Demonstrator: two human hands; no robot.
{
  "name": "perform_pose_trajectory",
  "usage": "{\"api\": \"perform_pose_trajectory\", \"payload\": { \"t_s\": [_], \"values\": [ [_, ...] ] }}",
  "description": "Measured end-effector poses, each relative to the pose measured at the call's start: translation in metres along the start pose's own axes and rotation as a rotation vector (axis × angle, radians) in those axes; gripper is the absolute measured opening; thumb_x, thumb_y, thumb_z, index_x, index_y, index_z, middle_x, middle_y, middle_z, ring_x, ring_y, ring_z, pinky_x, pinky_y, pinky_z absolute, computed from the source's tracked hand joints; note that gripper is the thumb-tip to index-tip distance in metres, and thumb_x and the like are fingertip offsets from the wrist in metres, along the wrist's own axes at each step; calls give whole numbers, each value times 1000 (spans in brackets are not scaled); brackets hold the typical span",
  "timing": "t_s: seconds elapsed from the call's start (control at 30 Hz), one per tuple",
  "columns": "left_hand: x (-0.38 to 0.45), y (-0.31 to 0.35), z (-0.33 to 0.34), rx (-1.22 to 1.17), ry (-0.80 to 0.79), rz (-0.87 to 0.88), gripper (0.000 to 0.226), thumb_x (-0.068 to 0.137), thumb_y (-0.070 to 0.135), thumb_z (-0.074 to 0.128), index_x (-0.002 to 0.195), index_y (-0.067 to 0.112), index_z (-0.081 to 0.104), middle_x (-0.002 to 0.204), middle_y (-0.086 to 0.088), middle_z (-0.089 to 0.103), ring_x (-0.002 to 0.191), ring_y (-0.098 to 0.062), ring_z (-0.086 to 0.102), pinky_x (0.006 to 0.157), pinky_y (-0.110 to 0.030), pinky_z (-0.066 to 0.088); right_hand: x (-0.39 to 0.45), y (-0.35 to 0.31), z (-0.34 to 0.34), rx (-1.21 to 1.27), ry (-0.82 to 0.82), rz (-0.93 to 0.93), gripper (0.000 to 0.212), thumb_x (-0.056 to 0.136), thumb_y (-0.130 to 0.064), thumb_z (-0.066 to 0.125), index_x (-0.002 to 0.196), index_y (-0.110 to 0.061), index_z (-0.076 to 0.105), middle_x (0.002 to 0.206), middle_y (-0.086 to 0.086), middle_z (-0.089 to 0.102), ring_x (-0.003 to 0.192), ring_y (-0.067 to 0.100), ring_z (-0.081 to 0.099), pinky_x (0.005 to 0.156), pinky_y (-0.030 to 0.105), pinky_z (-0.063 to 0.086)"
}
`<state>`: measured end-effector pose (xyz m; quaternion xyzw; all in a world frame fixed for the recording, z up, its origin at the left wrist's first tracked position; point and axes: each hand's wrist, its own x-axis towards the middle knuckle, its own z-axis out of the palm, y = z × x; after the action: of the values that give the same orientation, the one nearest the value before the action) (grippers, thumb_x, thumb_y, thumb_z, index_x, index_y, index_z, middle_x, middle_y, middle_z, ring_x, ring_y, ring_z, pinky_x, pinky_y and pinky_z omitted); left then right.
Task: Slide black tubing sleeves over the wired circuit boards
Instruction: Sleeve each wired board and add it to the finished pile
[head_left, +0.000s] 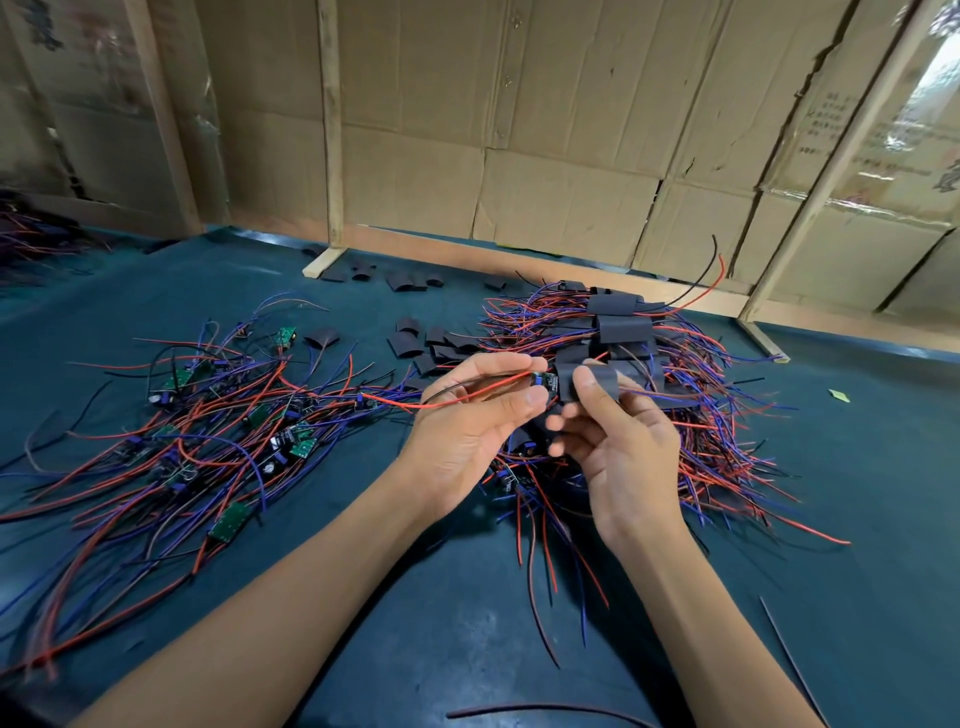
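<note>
Board half-sleeved, held mid-air over table centre.

Black sleeve (589, 383) is pinched by the right hand (618, 441); circuit board (549, 383), partly inserted at the sleeve's left end, is gripped with its red/black leads (467, 393) by the left hand (475, 421). Unsleeved boards (208, 415) piled left, sleeved pile (623, 327) far right, on green mat (467, 597).

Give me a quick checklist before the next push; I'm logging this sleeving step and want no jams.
1. Left hand pinches the red and black wires: ok.
2. Right hand holds the black sleeve: ok.
3. Circuit board meets the sleeve mouth: ok.
4. Board fully covered: not ok, its end shows.
5. Far-side wires through the sleeve: cannot tell.
6. Spare sleeves on the mat: ok.
</note>
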<state>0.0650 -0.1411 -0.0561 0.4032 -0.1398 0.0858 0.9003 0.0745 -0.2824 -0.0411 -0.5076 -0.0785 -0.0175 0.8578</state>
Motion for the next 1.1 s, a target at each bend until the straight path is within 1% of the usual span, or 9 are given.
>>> {"api": "perform_pose_trajectory", "payload": {
  "t_s": [0.07,0.1,0.27,0.37,0.57,0.67,0.8,0.93,1.1],
  "values": [
    [0,0,0,-20,-8,0,28,72,-8,74,95,8,74,107,-13,73,97,-21,69,86,-31,55,0,0,-2,8,-24,-7,26,88,-11,72,113,-12,65,65,10,59,54,26,58,45,29,45],
    [0,1,0,-31,-6,-3,28,71,-7,74,96,7,74,107,-14,73,96,-22,70,86,-30,55,0,0,-2,19,-39,-17,32,86,-11,72,117,-15,66,63,9,58,53,24,57,45,29,44],
    [0,0,1,-45,-15,-8,23,74,-4,73,95,6,74,103,-13,73,83,-23,70,81,-30,56,-2,-5,-2,60,-129,-30,27,83,-13,71,108,-22,72,57,6,52,47,22,53,45,28,42],
    [2,0,0,-68,15,-16,20,75,-3,73,94,4,74,99,-14,74,86,-25,71,82,-30,56,0,-4,-4,50,-158,-42,17,84,-14,71,100,-19,73,57,8,55,48,24,54,46,28,43],
    [2,1,-2,-61,21,-18,14,75,0,75,88,4,74,94,-16,74,82,-26,71,78,-31,58,-1,-1,-2,-6,-185,-53,28,75,-23,83,101,-15,72,64,14,64,52,25,60,49,29,45],
    [1,0,-2,-17,10,14,11,77,2,75,88,4,72,92,-20,70,75,-31,67,69,-38,56,-1,0,-2,4,-186,-55,25,75,-23,83,98,-17,74,64,14,66,52,24,61,49,29,46],
    [-2,-5,-1,-26,-27,27,5,86,2,67,88,2,72,77,-18,69,61,-29,63,56,-36,51,-2,4,0,70,-198,-23,20,80,-13,74,100,-13,70,67,16,68,54,23,63,50,30,50],
    [-1,-5,-3,-13,-26,6,15,88,0,67,101,-4,71,82,-25,67,69,-33,61,63,-39,49,-2,6,2,127,-177,4,20,79,-12,73,99,-14,72,67,13,68,58,20,65,54,28,53],
    [-2,-4,2,30,0,-37,16,83,4,71,99,0,73,85,-24,69,71,-32,63,69,-40,52,1,5,0,163,-165,17,19,80,-13,74,99,-13,70,66,10,65,60,18,63,55,27,53]
  ]
}}
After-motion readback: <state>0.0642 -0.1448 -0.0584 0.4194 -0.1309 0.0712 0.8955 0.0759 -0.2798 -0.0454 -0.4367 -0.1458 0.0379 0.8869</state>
